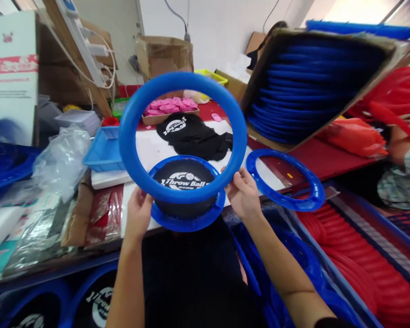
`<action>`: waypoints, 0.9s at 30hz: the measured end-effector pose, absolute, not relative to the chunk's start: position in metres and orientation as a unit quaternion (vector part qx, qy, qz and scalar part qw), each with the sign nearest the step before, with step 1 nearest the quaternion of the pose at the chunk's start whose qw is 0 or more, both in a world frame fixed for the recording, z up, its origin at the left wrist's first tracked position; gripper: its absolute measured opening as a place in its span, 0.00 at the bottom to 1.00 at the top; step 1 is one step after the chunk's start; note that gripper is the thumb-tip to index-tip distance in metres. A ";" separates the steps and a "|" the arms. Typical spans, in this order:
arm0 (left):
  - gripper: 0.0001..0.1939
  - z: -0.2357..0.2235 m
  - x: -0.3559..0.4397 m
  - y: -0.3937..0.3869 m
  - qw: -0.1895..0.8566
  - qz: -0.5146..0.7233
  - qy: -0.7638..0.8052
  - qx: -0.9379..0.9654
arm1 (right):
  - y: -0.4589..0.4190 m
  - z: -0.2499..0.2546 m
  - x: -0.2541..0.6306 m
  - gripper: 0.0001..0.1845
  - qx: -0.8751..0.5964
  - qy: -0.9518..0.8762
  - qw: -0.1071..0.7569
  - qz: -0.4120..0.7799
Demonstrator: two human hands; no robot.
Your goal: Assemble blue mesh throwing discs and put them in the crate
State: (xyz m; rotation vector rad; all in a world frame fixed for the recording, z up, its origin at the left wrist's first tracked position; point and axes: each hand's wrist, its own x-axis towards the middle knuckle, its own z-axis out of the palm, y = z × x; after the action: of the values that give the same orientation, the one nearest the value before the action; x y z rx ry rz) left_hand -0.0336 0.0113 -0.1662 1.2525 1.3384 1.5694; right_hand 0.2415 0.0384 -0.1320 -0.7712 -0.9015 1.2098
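Observation:
A smooth blue plastic ring (128, 136) is held up in front of me, tilted toward upright. My left hand (139, 210) grips its lower left rim and my right hand (243, 191) pinches its lower right rim. Behind and below the ring, a blue-rimmed disc (187, 223) with a black fabric centre reading "Throw Ball" lies at the table's front edge. More black printed fabric pieces (200, 139) are heaped beyond it. To the right, another flat blue ring (287, 180) rests partly over the table edge.
A carton of stacked blue rings (304, 86) stands at the right. Pink pieces (171, 107) fill a shallow box at the back. At left are a light-blue tray (104, 148) and clear plastic bags (63, 155). Red rings (358, 259) lie lower right; another person's arm (398, 143) shows far right.

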 end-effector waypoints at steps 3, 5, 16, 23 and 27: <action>0.23 -0.189 -0.025 -0.046 0.472 0.655 0.464 0.365 | 0.018 -0.156 0.239 0.22 -0.364 -0.366 0.624 0.587; 0.27 -0.200 -0.018 -0.069 0.524 0.668 0.415 0.329 | 0.009 -0.166 0.242 0.23 -0.389 -0.371 0.603 0.589; 0.34 -0.199 0.018 -0.054 0.598 0.659 0.385 0.245 | -0.008 -0.202 0.281 0.24 -0.559 -0.627 0.530 0.117; 0.38 -0.183 0.031 -0.053 0.636 0.634 0.383 0.216 | -0.013 -0.171 0.276 0.31 -0.326 -0.899 0.292 -0.028; 0.36 -0.174 0.034 -0.057 0.651 0.634 0.370 0.193 | -0.002 -0.164 0.272 0.28 -0.309 -0.917 0.252 -0.033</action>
State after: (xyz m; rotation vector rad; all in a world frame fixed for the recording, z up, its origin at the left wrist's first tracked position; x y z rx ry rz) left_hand 0.0341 -0.0572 -0.1738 0.4373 0.8399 1.4390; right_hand 0.2720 -0.0018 -0.1639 -0.8411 -2.4933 -0.0887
